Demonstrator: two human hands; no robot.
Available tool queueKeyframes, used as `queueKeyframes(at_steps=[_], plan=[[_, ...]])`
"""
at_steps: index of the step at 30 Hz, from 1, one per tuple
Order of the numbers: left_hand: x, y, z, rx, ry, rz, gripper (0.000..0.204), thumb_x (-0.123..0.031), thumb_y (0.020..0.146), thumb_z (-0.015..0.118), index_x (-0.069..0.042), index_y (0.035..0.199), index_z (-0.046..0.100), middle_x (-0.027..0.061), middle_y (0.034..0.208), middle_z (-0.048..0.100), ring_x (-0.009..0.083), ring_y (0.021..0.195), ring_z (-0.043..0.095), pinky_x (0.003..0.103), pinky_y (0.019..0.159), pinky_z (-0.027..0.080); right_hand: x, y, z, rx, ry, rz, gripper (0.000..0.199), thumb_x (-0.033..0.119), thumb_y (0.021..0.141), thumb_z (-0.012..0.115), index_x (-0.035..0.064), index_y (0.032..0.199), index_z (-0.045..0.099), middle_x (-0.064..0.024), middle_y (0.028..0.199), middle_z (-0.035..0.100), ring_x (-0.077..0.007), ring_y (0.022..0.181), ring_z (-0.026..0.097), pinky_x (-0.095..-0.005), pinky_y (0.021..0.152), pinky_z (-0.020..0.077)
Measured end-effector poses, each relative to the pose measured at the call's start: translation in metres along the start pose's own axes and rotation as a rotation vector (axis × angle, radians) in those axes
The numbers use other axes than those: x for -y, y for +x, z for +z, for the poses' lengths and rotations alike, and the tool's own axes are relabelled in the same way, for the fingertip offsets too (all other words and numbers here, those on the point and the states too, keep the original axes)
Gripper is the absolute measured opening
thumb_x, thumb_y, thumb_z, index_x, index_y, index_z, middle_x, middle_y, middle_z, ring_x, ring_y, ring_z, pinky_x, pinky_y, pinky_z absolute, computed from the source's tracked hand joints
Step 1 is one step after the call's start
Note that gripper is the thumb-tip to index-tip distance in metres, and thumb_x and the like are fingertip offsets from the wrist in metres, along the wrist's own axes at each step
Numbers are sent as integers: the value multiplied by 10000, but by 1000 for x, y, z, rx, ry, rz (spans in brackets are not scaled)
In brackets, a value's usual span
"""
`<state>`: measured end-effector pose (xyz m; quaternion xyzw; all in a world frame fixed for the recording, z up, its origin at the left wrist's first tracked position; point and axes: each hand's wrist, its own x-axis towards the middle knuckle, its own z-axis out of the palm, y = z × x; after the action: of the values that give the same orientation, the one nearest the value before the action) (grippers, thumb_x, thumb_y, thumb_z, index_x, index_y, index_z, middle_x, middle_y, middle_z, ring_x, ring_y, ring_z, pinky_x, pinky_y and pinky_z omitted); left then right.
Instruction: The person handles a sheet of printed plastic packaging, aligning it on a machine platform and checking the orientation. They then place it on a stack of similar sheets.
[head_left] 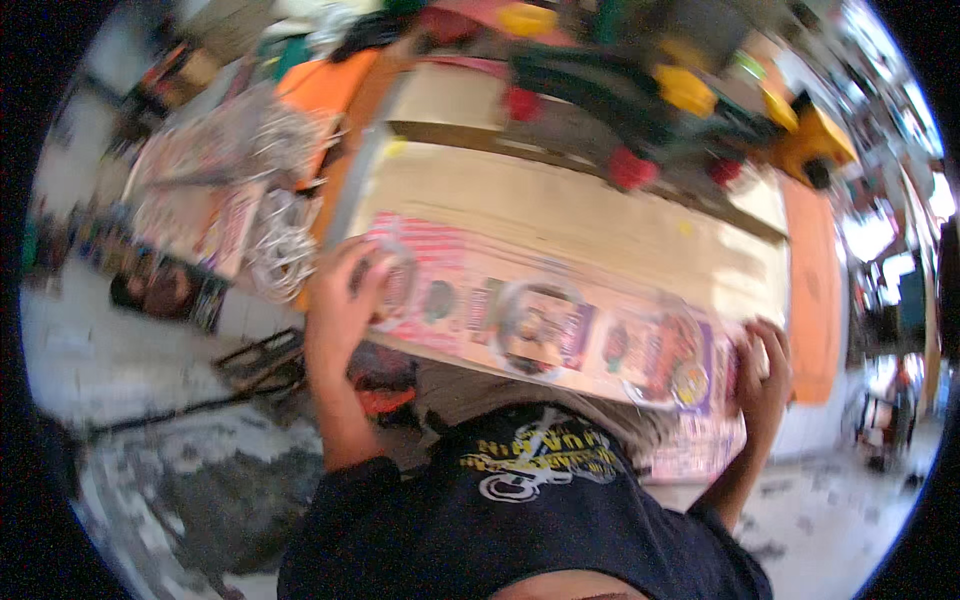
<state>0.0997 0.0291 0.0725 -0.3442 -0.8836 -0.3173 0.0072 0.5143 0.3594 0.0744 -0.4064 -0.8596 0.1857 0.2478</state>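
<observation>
A long, stiff printed strip (600,350), pink and white with food pictures, lies along the near side of a pale worktable (600,205). It looks like a stack of printed card or plastic, but blur hides which. At its left end my left hand (345,290) has its fingers bent over the edge. My right hand (765,365) curls around the opposite end. More sheets with similar print (700,450) show below the strip, beside my right forearm.
A dark green machine with yellow and red parts (640,100) spans the table's far side. Left of the table are printed packs (195,220) and a tangle of white string (285,240). An orange panel (815,300) borders the right side. A dark metal frame (260,350) stands low at left.
</observation>
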Motion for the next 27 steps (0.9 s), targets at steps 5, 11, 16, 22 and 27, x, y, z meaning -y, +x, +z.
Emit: queueKeyframes(at_steps=[5, 11, 16, 22, 27], plan=[[1, -3, -9, 34, -9, -40, 330, -205, 976, 694, 40, 1197, 694, 189, 1211, 696, 330, 1158, 641, 395, 1043, 465, 16, 6, -17, -28, -33, 89, 254, 130, 923, 723, -1, 1139, 700, -179, 1119, 690, -317, 1074, 667, -403, 949, 515], [1, 2, -2, 106, -87, -117, 409, -283, 1000, 671, 27, 1266, 680, 154, 1242, 710, 289, 1176, 643, 390, 1054, 457, -1, -14, -30, -49, -4, 344, 211, 189, 925, 733, 2, 1016, 701, -162, 857, 689, -272, 795, 679, -398, 742, 523], [-9, -2, -11, 121, 24, -86, 456, -340, 1029, 637, 2, 1332, 652, 162, 1290, 679, 295, 1221, 623, 421, 1067, 448, 2, -19, -27, -2, 18, 315, 208, 164, 942, 724, -43, 951, 702, -125, 763, 705, -160, 684, 657, -311, 647, 508], [-1, 2, -7, 119, 3, -97, 459, -344, 1031, 631, 5, 1328, 653, 157, 1276, 684, 289, 1188, 629, 422, 1054, 458, 9, -17, -31, 26, 143, 402, 234, 212, 926, 719, -17, 938, 674, -181, 841, 724, -288, 785, 723, -393, 705, 546], [-7, 3, -7, 117, 69, -60, 460, -342, 1025, 636, 17, 1313, 655, 156, 1257, 685, 287, 1158, 633, 415, 1040, 465, 7, -15, -35, 58, 163, 393, 216, 174, 946, 706, -33, 912, 653, -126, 780, 705, -191, 723, 692, -334, 664, 537]])
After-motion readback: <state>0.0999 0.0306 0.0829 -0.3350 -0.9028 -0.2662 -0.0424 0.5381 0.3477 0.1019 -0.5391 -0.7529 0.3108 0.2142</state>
